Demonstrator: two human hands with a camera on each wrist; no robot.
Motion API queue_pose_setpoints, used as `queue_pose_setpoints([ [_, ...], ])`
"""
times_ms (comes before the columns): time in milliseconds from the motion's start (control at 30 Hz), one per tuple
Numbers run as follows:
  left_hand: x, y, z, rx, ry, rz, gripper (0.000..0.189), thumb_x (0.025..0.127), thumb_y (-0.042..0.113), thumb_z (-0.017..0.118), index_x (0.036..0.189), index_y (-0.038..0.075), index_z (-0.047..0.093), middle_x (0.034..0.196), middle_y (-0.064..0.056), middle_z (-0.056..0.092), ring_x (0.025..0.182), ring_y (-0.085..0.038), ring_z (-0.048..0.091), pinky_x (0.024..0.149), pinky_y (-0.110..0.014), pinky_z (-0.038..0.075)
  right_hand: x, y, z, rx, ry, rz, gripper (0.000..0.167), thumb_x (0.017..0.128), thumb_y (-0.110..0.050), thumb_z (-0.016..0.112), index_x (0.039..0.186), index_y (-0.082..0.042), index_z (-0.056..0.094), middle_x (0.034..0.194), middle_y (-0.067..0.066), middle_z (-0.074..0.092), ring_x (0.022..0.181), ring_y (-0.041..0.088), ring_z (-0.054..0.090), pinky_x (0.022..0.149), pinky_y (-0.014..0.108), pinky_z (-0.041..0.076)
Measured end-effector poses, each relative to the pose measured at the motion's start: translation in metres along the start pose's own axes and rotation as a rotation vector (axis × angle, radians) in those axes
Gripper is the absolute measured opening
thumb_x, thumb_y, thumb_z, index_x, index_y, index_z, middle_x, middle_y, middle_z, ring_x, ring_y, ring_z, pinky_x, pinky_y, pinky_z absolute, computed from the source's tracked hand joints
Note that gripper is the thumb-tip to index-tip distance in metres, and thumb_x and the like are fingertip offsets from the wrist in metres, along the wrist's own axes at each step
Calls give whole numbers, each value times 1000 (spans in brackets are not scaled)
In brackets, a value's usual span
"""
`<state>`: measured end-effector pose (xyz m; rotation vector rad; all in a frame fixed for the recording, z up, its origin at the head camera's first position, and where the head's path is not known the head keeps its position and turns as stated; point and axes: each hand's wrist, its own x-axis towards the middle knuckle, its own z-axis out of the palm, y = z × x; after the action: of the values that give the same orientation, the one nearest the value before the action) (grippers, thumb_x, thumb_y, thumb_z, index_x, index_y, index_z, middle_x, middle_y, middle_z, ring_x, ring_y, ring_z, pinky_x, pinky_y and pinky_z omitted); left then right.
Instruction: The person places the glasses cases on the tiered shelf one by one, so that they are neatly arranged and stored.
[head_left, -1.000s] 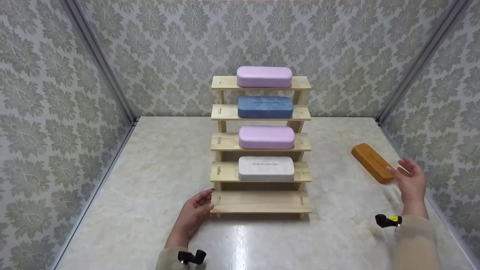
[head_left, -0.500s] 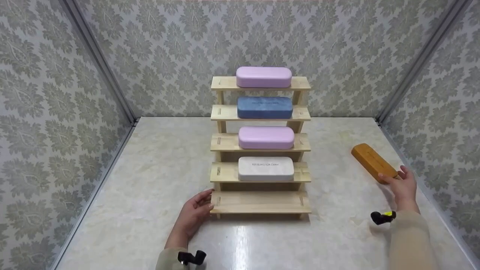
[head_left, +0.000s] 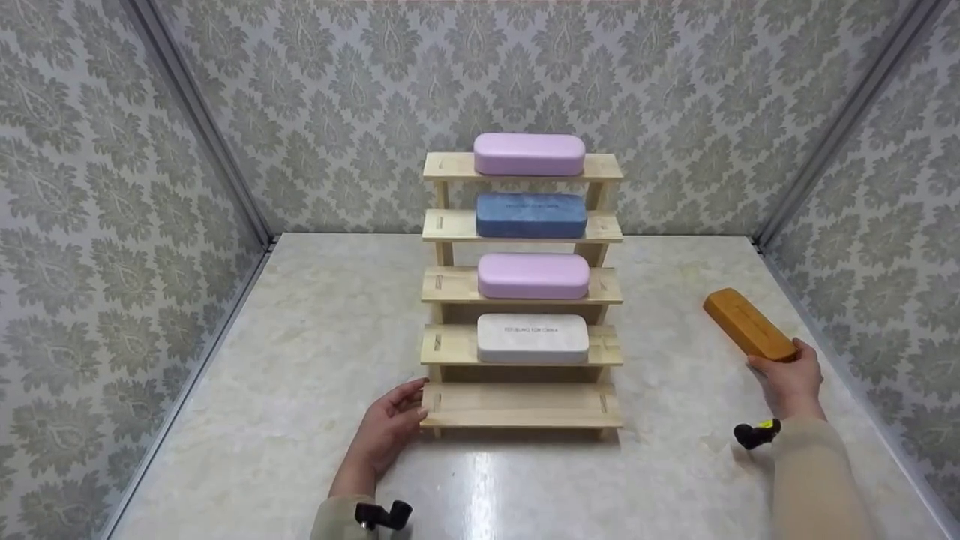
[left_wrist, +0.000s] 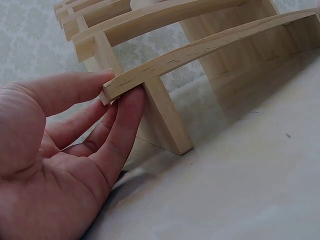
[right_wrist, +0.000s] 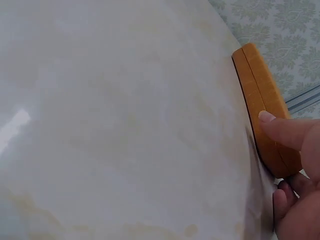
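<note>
An orange glasses case [head_left: 748, 324] lies slantwise at the right of the table. My right hand [head_left: 796, 381] grips its near end. In the right wrist view the thumb presses the side of the case [right_wrist: 257, 102], while the other fingers are partly hidden behind and under it. A stepped wooden display rack [head_left: 517, 405] stands mid-table. My left hand [head_left: 388, 429] pinches the left end of its lowest shelf, thumb above and fingers below, as the left wrist view shows of that hand [left_wrist: 65, 160].
Upper shelves bear a white case [head_left: 532, 337], a lilac case [head_left: 532, 275], a blue case [head_left: 531, 216] and another lilac case [head_left: 529, 154] on top. The lowest shelf is bare. Patterned walls enclose the marbled table [head_left: 315, 315] at the back and both sides.
My right hand has moved left and toward me, closing from a loose touch into a grip around the orange case's near end. The left hand and the rack stay put.
</note>
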<state>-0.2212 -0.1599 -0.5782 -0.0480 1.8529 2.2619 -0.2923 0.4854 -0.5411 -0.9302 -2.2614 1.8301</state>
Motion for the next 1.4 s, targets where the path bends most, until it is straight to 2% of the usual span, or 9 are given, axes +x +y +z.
queue_pose_setpoints([
  [133, -1, 1, 1, -1, 2, -4, 62, 91, -1, 67, 149, -4, 46, 129, -10, 61, 110, -15, 63, 88, -26, 58, 0, 2, 2, -76, 50, -16, 101, 95, -23, 73, 166, -16, 2, 172, 16, 7, 156, 34, 20, 129, 47, 23],
  [233, -1, 1, 1, -1, 8, -11, 62, 91, -2, 67, 149, -2, 46, 130, -10, 61, 110, -15, 63, 87, -26, 57, 1, 1, 5, -51, 67, 7, 99, 95, -21, 73, 166, -20, 4, 172, 13, 6, 155, 32, 21, 126, 44, 28],
  [433, 0, 1, 2, -11, 7, 7, 61, 92, -3, 65, 150, -4, 46, 131, -9, 60, 112, -14, 61, 87, -24, 57, -1, -5, 12, 271, 23, 18, 102, 91, -10, 75, 164, -33, 7, 173, 2, 3, 157, 24, 18, 116, 33, 42],
  [533, 0, 1, 2, -14, 3, 19, 61, 92, -4, 65, 149, -5, 46, 129, -8, 59, 110, -14, 60, 86, -24, 56, -4, -10, 13, 418, -5, 15, 104, 89, -4, 76, 163, -35, 9, 173, -2, 0, 158, 21, 15, 115, 31, 42],
  [633, 1, 0, 2, -3, 7, 18, 60, 91, -3, 65, 148, -4, 47, 128, -8, 58, 109, -14, 60, 85, -23, 56, -7, -16, 13, 493, -2, 36, 108, 86, 1, 77, 162, -38, 11, 173, -7, -1, 158, 18, 14, 117, 32, 39],
  [800, 2, -1, 1, 5, 11, 7, 60, 91, -3, 66, 148, -3, 48, 128, -8, 58, 108, -15, 61, 84, -24, 56, -9, -23, 10, 408, 38, 42, 107, 87, -3, 79, 163, -38, 13, 173, -7, 2, 159, 15, 13, 122, 34, 33],
  [900, 2, -1, 1, 4, 5, 7, 61, 91, -3, 66, 149, -3, 47, 129, -9, 59, 109, -15, 62, 86, -24, 57, -9, -24, 7, 291, 75, 25, 104, 88, -14, 80, 164, -36, 12, 173, -7, 2, 159, 15, 12, 126, 32, 27],
  [1033, 2, 0, 1, 0, -5, 3, 62, 91, -3, 66, 150, -3, 46, 130, -10, 59, 109, -15, 62, 85, -24, 57, -9, -22, 4, 229, 104, 6, 105, 87, -25, 81, 164, -34, 11, 173, -8, 3, 159, 14, 11, 129, 30, 18],
  [1400, 0, 0, 0, 0, -11, 3, 62, 92, -3, 65, 150, -4, 44, 129, -10, 60, 108, -14, 64, 85, -25, 57, -18, -25, 5, 265, 167, -48, 98, 88, -19, 81, 164, -28, 20, 172, -3, 14, 155, 17, 22, 126, 27, 27],
])
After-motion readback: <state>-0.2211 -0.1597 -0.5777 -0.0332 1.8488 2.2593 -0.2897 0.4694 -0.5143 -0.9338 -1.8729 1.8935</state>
